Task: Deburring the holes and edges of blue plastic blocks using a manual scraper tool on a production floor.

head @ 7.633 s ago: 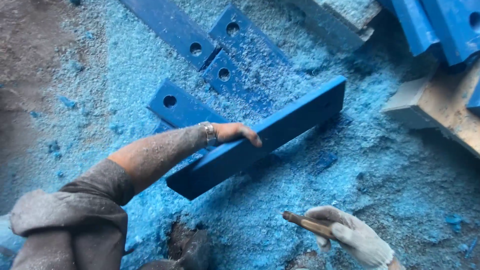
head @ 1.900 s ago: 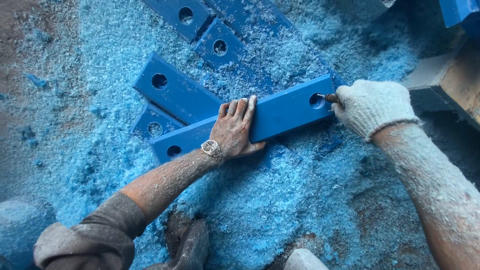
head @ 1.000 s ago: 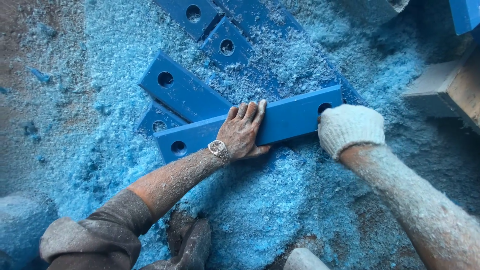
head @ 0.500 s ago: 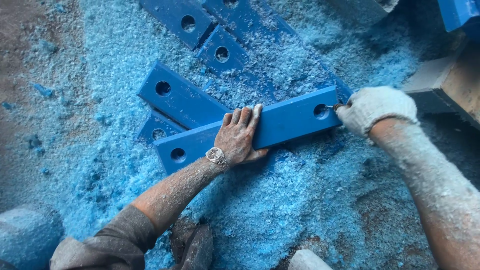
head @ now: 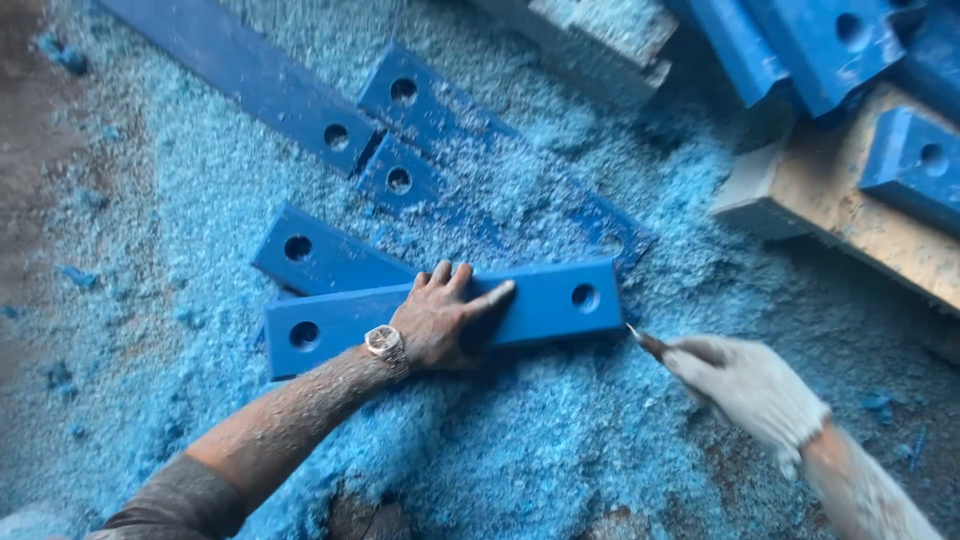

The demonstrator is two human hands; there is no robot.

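Blue bar: a flat blue slab [head: 445,315] with a round hole near each end lies across the middle of the view on a bed of blue shavings [head: 560,440], its right end tipped slightly higher in frame.
Left hand: bare, the left hand [head: 440,318] lies palm down on the middle of the bar, fingers spread and flat, pressing rather than pinching; a wristwatch [head: 384,343] sits on the dusty wrist.
Right hand: in a white knit glove, the right hand [head: 745,385] hangs just off the bar's right end, its grip closed around a small tool [head: 648,343].
Tool tip: the point sits just beside the bar's lower right corner; touching or not, I cannot tell.
Behind the bar: a second blue piece with a hole [head: 325,255] pokes out from under its upper left edge.
Farther up: two more holed blue plates [head: 420,130] and one long blue strip [head: 240,75] lie half buried in shavings.
Top right: more blue blocks [head: 830,40] are stacked on a pale wooden plank [head: 850,210].
Left edge: bare brown floor [head: 30,150] shows beyond the shavings.
Labels, signs: none readable on any piece.
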